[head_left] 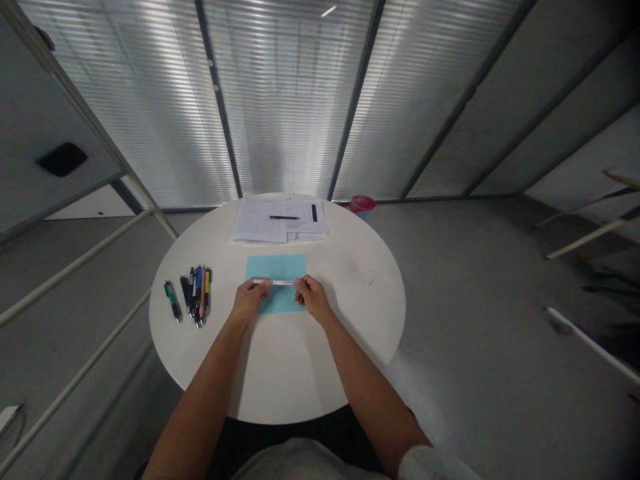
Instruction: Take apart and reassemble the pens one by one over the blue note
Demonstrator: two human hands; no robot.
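A white pen (280,283) lies level between my two hands, above a light blue sheet of paper (277,265) on the round table. My left hand (251,298) is closed on the pen's left end. At the pen's right end, the fingers of my right hand (311,295) pinch it near the tip. To the left of my left hand sits a group of several pens (197,293) in mixed colours, laid side by side. A green and black pen (172,300) lies a little apart from them.
The white round table (360,287) carries a stack of printed papers (260,220) at its far edge, with a black pen (284,217) on top. Behind the table stands a red bin (363,205) on the floor. A whiteboard frame (107,147) rises on the left.
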